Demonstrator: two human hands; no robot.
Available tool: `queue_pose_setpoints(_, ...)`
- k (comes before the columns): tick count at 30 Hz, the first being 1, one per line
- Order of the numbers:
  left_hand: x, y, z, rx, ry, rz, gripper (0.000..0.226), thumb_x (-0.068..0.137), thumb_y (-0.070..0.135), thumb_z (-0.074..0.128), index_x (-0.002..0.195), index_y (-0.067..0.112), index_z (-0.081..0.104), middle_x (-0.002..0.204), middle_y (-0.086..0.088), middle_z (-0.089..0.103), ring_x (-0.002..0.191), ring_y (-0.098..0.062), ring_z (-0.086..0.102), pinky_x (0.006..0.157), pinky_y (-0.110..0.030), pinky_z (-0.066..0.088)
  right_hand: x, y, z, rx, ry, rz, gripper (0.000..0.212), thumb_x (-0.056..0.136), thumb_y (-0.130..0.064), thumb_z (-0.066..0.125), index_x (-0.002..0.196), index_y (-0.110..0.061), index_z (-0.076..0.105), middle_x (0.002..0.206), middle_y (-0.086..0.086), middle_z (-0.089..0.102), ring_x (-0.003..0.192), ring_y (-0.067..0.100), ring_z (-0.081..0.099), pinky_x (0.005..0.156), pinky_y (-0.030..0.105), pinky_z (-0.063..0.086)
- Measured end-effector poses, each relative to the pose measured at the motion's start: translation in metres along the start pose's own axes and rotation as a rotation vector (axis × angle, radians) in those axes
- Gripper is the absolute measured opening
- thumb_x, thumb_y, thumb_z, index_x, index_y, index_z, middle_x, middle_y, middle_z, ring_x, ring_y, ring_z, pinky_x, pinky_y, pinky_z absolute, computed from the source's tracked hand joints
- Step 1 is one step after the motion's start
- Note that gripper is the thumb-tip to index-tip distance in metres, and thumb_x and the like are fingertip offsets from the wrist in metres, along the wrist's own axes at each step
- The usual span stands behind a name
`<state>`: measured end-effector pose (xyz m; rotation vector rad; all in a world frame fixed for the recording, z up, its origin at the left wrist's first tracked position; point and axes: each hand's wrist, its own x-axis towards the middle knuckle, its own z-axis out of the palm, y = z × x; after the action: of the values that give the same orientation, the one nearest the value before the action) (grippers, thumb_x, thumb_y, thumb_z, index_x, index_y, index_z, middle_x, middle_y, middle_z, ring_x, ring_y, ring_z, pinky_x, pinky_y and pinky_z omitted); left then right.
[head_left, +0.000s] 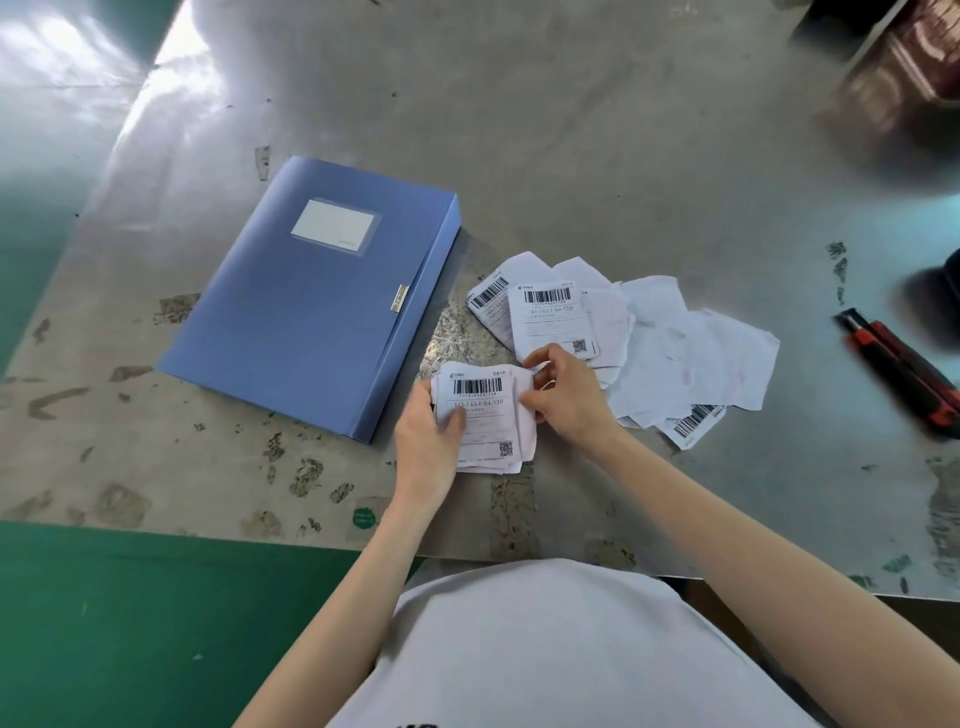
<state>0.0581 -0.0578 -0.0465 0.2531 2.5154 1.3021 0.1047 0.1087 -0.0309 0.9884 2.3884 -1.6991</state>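
Labels being gathered into one stack, partway done.

The left hand (428, 436) holds the stack (483, 415) at its left edge, thumb on the top label. The right hand (569, 400) pinches its right edge, just above the near part of the table (571, 156). Several labels are collected, though the exact number cannot be told. About eight loose labels (649, 353) lie overlapped just right of the hands and are probably next to be picked up. One closed blue file box (311, 296) lies to the left, and one utility knife (898, 364) at the far right.
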Motion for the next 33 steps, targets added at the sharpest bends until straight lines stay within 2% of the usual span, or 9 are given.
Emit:
queue_pose_setpoints(3,0.001,-0.003,0.002,0.153,0.033,0.084,0.042,0.085,0.003,0.065,0.124,0.009,0.049,0.118,-0.004,0.048,0.1,-0.011,0.046,0.083,-0.019,0.04,0.0,0.005,0.003,-0.031,0.0,-0.023,0.032,0.072,0.004,0.065,0.098,-0.012,0.054,0.073,0.001,0.055,0.071,0.025,0.056,0.074,0.052,0.054)
queue_pose_setpoints(6,0.004,-0.004,0.002,0.323,0.054,0.148,0.056,0.079,0.003,0.071,0.128,0.007,0.046,0.126,-0.011,0.041,0.112,-0.023,0.037,0.094,-0.029,0.036,0.001,0.005,0.001,-0.063,0.036,-0.061,0.03,0.073,0.0,0.066,0.096,-0.014,0.053,0.073,-0.002,0.057,0.067,0.017,0.055,0.071,0.043,0.054)
queue_pose_setpoints(9,0.011,0.002,0.003,0.385,0.073,0.252,0.051,0.078,0.003,0.071,0.125,0.006,0.05,0.128,-0.012,0.044,0.116,-0.026,0.034,0.098,-0.037,0.037,0.007,0.003,-0.008,-0.101,0.117,-0.09,0.028,0.075,-0.007,0.068,0.097,-0.016,0.054,0.076,-0.001,0.058,0.068,0.013,0.054,0.068,0.029,0.047)
queue_pose_setpoints(12,0.021,0.016,0.007,0.292,0.029,0.307,0.04,0.084,0.004,0.066,0.122,0.007,0.054,0.124,-0.009,0.051,0.115,-0.022,0.043,0.094,-0.03,0.04,0.018,0.002,-0.022,-0.096,0.227,-0.08,0.026,0.076,-0.007,0.068,0.099,-0.014,0.056,0.085,0.003,0.059,0.073,0.015,0.053,0.069,0.023,0.041)
queue_pose_setpoints(16,0.045,0.039,0.02,0.122,-0.092,0.238,0.032,0.091,0.01,0.059,0.122,0.01,0.051,0.12,-0.004,0.054,0.1,-0.01,0.052,0.085,-0.012,0.039,0.031,0.004,-0.043,-0.079,0.34,-0.013,0.027,0.077,-0.006,0.066,0.102,-0.01,0.056,0.098,0.004,0.059,0.08,0.018,0.056,0.074,0.022,0.039)
queue_pose_setpoints(19,0.065,0.054,0.034,0.084,-0.186,0.142,0.033,0.091,0.013,0.059,0.123,0.008,0.05,0.12,-0.006,0.055,0.102,-0.016,0.056,0.092,-0.03,0.047,0.038,0.005,-0.053,-0.05,0.356,0.045,0.031,0.078,-0.007,0.067,0.106,-0.009,0.054,0.102,0.002,0.058,0.086,0.019,0.057,0.076,0.025,0.04)
queue_pose_setpoints(24,0.087,0.069,0.053,0.008,-0.238,0.002,0.03,0.088,0.01,0.063,0.115,0.009,0.051,0.113,-0.003,0.063,0.1,-0.015,0.059,0.082,-0.023,0.042,0.041,0.005,-0.053,0.034,0.33,0.123,0.031,0.077,-0.004,0.067,0.105,-0.009,0.055,0.1,0.001,0.058,0.09,0.017,0.057,0.076,0.025,0.042)
queue_pose_setpoints(29,0.092,0.07,0.058,-0.071,-0.236,-0.125,0.043,0.086,0.007,0.065,0.124,0.01,0.046,0.12,-0.004,0.064,0.104,-0.016,0.059,0.086,-0.029,0.047,0.041,0.004,-0.046,0.138,0.295,0.155,0.029,0.078,-0.004,0.064,0.103,-0.014,0.055,0.101,0.002,0.061,0.092,0.016,0.058,0.079,0.029,0.05)
queue_pose_setpoints(33,0.093,0.066,0.055,-0.047,-0.228,-0.132,0.024,0.088,0.01,0.064,0.111,0.01,0.058,0.112,-0.005,0.067,0.099,-0.022,0.064,0.087,-0.038,0.052,0.041,0.004,-0.045,0.142,0.299,0.139,0.027,0.079,-0.004,0.063,0.101,-0.016,0.054,0.103,0.002,0.063,0.087,0.013,0.057,0.072,0.022,0.045)
